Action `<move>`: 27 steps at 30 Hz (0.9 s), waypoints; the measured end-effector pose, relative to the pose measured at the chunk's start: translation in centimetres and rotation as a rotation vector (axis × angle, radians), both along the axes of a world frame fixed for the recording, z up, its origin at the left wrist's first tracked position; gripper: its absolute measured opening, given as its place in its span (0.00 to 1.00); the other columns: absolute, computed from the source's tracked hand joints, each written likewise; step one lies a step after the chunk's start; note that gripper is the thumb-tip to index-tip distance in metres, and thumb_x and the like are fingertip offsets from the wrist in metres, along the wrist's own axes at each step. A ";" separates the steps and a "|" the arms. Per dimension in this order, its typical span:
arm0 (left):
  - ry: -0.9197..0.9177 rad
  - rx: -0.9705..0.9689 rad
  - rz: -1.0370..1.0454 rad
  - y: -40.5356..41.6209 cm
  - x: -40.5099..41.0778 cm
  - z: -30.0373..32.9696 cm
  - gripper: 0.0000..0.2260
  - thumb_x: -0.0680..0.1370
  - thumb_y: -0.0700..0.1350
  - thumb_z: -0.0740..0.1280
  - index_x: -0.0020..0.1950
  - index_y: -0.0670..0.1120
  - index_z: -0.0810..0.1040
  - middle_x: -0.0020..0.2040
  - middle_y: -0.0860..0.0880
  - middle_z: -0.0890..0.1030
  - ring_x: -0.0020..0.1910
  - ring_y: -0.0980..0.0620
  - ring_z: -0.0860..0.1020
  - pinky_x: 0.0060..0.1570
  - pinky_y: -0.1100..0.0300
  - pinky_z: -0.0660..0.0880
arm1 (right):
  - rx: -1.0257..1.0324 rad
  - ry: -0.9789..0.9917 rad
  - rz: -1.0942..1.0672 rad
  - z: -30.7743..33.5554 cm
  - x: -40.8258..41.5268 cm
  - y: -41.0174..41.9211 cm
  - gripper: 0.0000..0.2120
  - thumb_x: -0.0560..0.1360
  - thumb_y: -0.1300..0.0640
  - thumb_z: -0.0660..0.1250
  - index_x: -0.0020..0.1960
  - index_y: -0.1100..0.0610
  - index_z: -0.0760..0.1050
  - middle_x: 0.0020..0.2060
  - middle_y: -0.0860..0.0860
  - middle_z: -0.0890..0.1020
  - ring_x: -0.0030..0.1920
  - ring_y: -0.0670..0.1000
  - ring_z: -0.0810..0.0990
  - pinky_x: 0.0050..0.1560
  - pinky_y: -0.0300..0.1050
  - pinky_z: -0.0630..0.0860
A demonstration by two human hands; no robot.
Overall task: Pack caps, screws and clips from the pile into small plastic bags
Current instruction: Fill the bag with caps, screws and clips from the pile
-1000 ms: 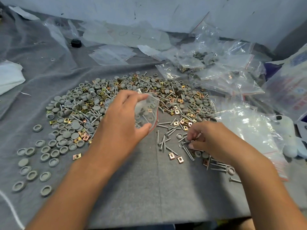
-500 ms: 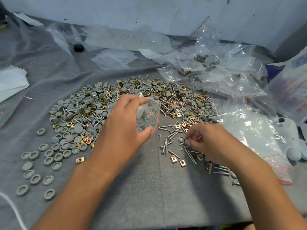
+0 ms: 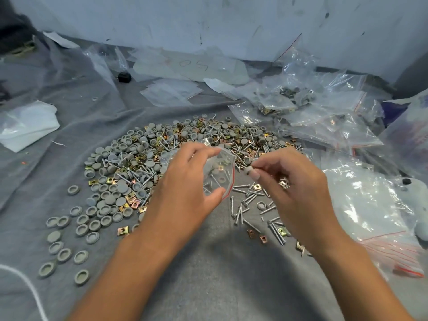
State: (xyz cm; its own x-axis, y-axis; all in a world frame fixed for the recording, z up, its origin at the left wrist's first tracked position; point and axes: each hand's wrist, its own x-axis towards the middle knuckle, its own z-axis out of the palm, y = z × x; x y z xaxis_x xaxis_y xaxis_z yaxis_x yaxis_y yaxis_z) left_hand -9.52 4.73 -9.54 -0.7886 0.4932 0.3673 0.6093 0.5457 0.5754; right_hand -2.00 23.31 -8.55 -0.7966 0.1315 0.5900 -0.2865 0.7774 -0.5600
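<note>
A grey cloth point(image 3: 208, 281) covers the whole work surface, and on it lies the pile point(image 3: 185, 154) of grey caps, screws and brass-coloured clips, the landmark here. Right of the pile and behind it spreads a heap of filled bags point(image 3: 312, 112); a larger clear bag with a red strip point(image 3: 370, 212) lies to the pile's right front. A white cloth point(image 3: 25, 123) sits well left of the pile, flat empty bags point(image 3: 171, 91) behind it, and a small black object point(image 3: 124, 77) farther back. Loose caps point(image 3: 62, 242) trail off the pile's left front.

Over the pile's near edge, the left hand point(image 3: 185, 193) grasps a small plastic bag point(image 3: 220, 174) between thumb and fingers, its mouth facing right, with a few pieces visible inside. The hand and bag hide part of the pile. Just right of the bag's mouth, the right hand point(image 3: 294, 188) pinches a small grey cap point(image 3: 248, 170) at its fingertips, above scattered screws point(image 3: 245, 205).
</note>
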 end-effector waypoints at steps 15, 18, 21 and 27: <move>-0.013 0.016 -0.004 0.2 -0.1 -0.1 0.30 0.72 0.48 0.78 0.72 0.53 0.72 0.63 0.58 0.70 0.52 0.60 0.71 0.57 0.55 0.77 | -0.044 0.126 -0.061 -0.3 -2.0 -2.4 0.07 0.73 0.58 0.78 0.48 0.54 0.82 0.41 0.44 0.83 0.44 0.36 0.78 0.47 0.25 0.69; 0.008 0.025 0.005 -0.1 -0.2 -0.1 0.30 0.72 0.48 0.77 0.72 0.54 0.71 0.64 0.59 0.70 0.56 0.62 0.71 0.60 0.57 0.77 | -0.081 -0.087 -0.178 0.2 -1.4 0.5 0.06 0.75 0.53 0.76 0.45 0.46 0.79 0.38 0.40 0.81 0.41 0.39 0.79 0.41 0.28 0.70; 0.022 0.008 0.002 -0.2 -0.2 -0.2 0.30 0.73 0.50 0.76 0.73 0.55 0.70 0.64 0.60 0.69 0.57 0.64 0.70 0.61 0.61 0.75 | 0.046 -0.658 -0.258 -1.2 -0.7 2.5 0.07 0.74 0.46 0.75 0.44 0.43 0.78 0.37 0.38 0.81 0.37 0.38 0.79 0.39 0.40 0.77; 0.017 0.005 0.007 -0.1 -0.3 -0.2 0.30 0.73 0.51 0.76 0.73 0.56 0.70 0.65 0.61 0.69 0.56 0.63 0.71 0.60 0.63 0.74 | 0.173 -0.833 -0.252 -2.4 -0.6 2.9 0.06 0.75 0.50 0.75 0.49 0.45 0.78 0.42 0.40 0.82 0.39 0.39 0.79 0.41 0.40 0.77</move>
State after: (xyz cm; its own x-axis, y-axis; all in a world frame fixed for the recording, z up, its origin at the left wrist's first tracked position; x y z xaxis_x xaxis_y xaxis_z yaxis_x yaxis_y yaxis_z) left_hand -9.79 4.62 -9.76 -0.7855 0.4860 0.3830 0.6153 0.5473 0.5674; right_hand -2.56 26.20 -10.91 -0.9357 0.3238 -0.1403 0.3529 0.8555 -0.3790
